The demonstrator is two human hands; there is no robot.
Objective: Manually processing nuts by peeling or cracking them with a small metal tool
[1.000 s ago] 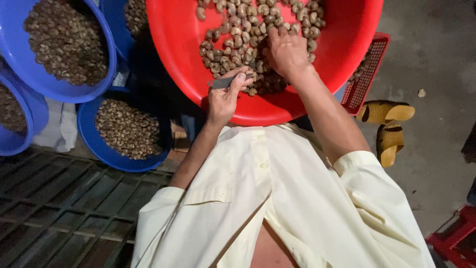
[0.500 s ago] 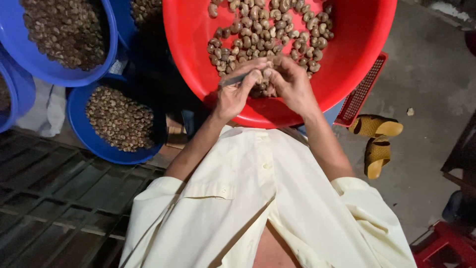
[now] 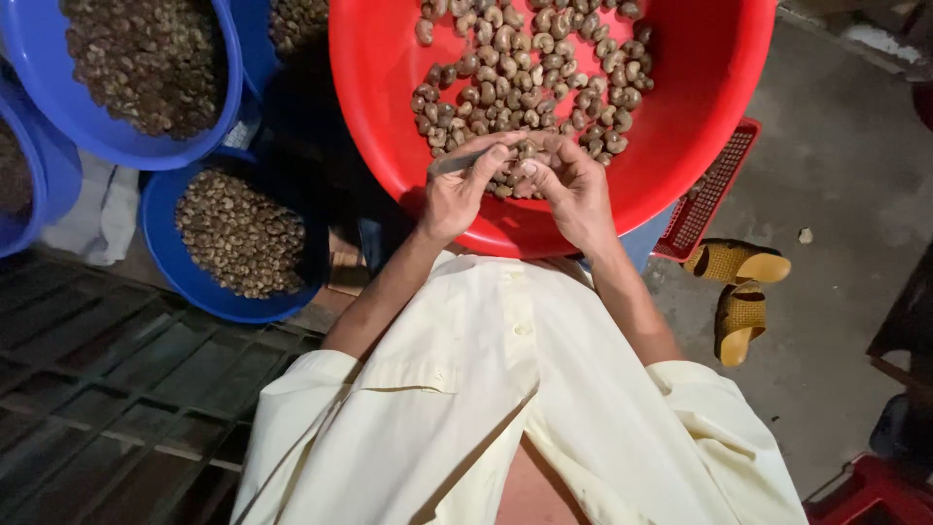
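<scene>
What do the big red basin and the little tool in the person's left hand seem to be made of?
The red basin looks like moulded plastic, smooth with a slight sheen. The tool in the left hand seems to be metal, thin, grey and dull, though it is too small to be sure.

A bright red basin (image 3: 700, 107) is seen at the far centre, filled with mottled tan and brown nuts (image 3: 530, 73). Blue tubs (image 3: 199, 282) at the left are filled with darker brown, speckled nuts. A pale cream shirt (image 3: 505, 408) is worn nearest the camera. Mustard-yellow woven sandals (image 3: 739, 292) are set on the grey floor (image 3: 846, 194) at the right, beside a red perforated crate (image 3: 714, 190). A dark grid-patterned grate (image 3: 107, 389) is seen at the near left.
</scene>
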